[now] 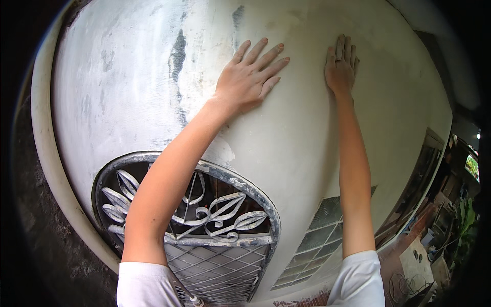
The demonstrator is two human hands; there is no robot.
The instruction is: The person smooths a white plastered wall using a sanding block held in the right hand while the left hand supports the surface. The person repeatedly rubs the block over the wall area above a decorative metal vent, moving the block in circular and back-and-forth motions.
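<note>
Both my arms are raised against a pale, plastered wall [286,138]. My left hand [248,79] lies flat on it with the fingers spread, near dark streaked patches [178,56] where the surface is stained or worn. Farther right, my right hand [341,69] rests at the wall with fingers stretched upward and closer together; a dark ring shows on one finger. Whitish dust coats the fingers of both hands. Neither hand holds anything that I can see.
Below my left arm is an arched metal door [276,220] with scrollwork and a lattice. A louvred glass window [312,245] sits under my right arm. A pale pipe [46,123] runs down the left side. Plants [465,220] and clutter stand at the lower right.
</note>
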